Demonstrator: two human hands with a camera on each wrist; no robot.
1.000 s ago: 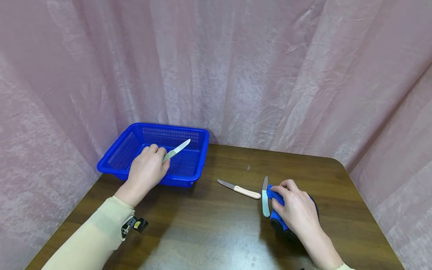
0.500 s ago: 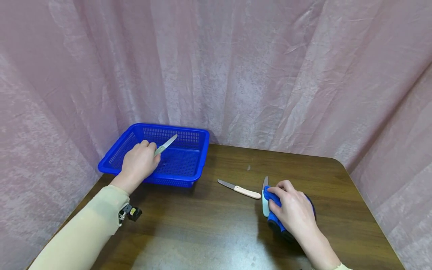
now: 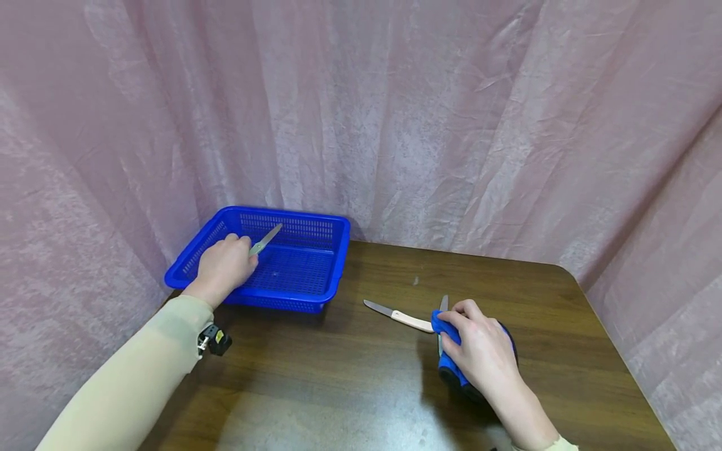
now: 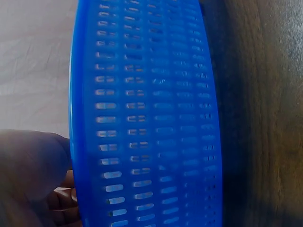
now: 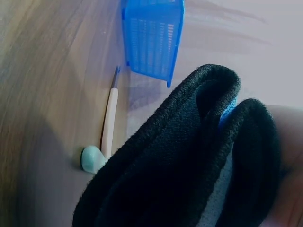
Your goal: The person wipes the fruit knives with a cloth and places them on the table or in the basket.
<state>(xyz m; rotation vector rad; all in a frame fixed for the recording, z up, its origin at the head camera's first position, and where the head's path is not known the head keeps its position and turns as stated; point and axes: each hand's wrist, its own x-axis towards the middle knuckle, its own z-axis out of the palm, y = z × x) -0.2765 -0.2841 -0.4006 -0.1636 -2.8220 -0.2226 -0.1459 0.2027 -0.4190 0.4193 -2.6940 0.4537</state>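
Note:
In the head view my left hand (image 3: 222, 266) grips a knife with a pale green handle (image 3: 267, 239) over the inside of the blue plastic basket (image 3: 342, 250), blade pointing up and right. The left wrist view shows mostly the basket's slotted side wall (image 4: 147, 113), which hides the knife. My right hand (image 3: 482, 347) pinches a folded blue fabric piece with black edging (image 3: 449, 330). This fabric partly covers a knife with a mint handle (image 3: 444, 303) on the table. Beside it, to the left, lies a knife with a cream handle (image 3: 410, 320).
The brown wooden table (image 3: 350, 376) carries the basket at its back left. Pink curtains (image 3: 395, 125) hang behind and along both sides. In the right wrist view, folded black-edged fabric fills much of the foreground.
My left hand has moved left and slightly back over the basket with the pale green knife. My right hand has slid the blue fabric leftward, covering more of the mint knife.

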